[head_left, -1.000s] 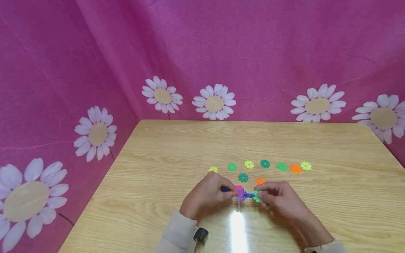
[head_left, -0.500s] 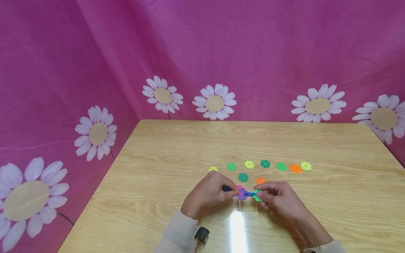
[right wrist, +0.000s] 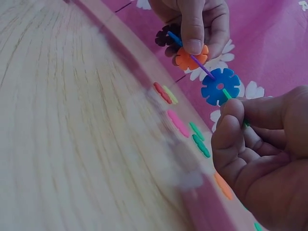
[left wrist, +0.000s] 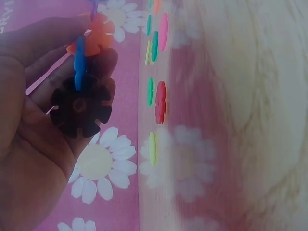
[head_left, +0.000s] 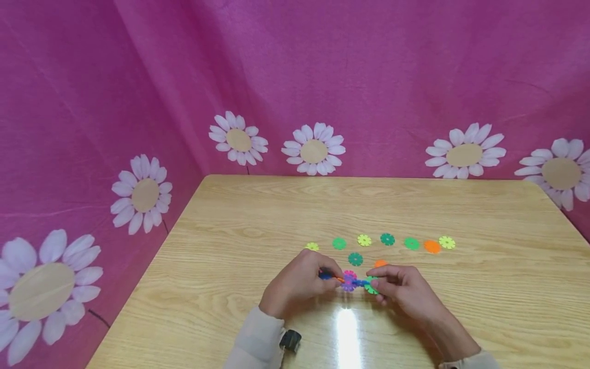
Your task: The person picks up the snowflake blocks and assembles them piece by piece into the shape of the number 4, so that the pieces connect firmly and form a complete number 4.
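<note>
Between both hands runs a chain of slotted plastic discs, linked edge to edge above the table. My left hand (head_left: 299,283) pinches the orange disc (right wrist: 185,60) between thumb and fingers. Beyond it, a blue disc (left wrist: 79,62) seen edge-on joins a black disc (left wrist: 72,120) near the palm. On the other side a purple disc (head_left: 348,284) leads to another blue disc (right wrist: 211,91). A green disc (head_left: 370,287) slots into that blue one, and my right hand (head_left: 410,291) grips it with thumb and fingertips. Fingers partly cover the green disc.
Loose discs lie behind the hands: yellow (head_left: 364,240), dark green (head_left: 355,259), orange (head_left: 432,247) and several others. A pink disc (head_left: 350,274) lies just behind the chain. The left wrist view also shows a red disc (left wrist: 160,103). A flowered curtain (head_left: 369,77) borders the wooden table (head_left: 230,230).
Both hands and the chain have shifted very slightly left. Each hand keeps its hold, and the loose discs lie as before.
</note>
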`<state>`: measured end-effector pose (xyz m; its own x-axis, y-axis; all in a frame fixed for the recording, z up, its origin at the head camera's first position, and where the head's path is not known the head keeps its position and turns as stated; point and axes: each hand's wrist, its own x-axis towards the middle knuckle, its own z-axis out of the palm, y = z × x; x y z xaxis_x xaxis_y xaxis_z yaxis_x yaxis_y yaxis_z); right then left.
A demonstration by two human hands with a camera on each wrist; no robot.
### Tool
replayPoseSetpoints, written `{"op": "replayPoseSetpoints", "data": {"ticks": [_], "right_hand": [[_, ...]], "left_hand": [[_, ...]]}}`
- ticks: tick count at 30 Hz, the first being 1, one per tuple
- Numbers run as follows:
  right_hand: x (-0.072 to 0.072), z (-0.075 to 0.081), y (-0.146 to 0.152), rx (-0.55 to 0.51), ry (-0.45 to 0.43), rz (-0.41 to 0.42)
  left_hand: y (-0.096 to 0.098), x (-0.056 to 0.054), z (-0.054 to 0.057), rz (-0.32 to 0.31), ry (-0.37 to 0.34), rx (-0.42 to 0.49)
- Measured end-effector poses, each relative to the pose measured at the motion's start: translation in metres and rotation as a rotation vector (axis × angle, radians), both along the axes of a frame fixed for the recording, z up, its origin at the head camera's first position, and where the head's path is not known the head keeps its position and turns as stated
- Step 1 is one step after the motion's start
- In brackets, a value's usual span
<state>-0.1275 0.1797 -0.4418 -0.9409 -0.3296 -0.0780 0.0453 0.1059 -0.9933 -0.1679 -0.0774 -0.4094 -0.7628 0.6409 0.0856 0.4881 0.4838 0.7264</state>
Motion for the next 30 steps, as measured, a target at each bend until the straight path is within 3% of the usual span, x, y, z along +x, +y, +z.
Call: {"op": "replayPoseSetpoints", "data": {"ticks": [12, 17, 21, 30], "right_hand": [[0.001, 0.001, -0.005, -0.006, -0.004, -0.011], [0.0, 0.001, -0.01, -0.035, -0.009, 0.008], [-0.001, 0.001, -0.014, -0.041, -0.003, 0.027], [-0.003, 0.002, -0.024, -0.069, -0.008, 0.052]], "left_hand": [[0.005, -0.003, 0.004, 0.003, -0.008, -0.018], [0.012, -0.003, 0.006, -0.042, -0.013, -0.018], [0.016, -0.004, 0.004, -0.09, 0.031, -0.024], [0.017, -0.002, 0.003, -0.092, 0.033, -0.022]]}}
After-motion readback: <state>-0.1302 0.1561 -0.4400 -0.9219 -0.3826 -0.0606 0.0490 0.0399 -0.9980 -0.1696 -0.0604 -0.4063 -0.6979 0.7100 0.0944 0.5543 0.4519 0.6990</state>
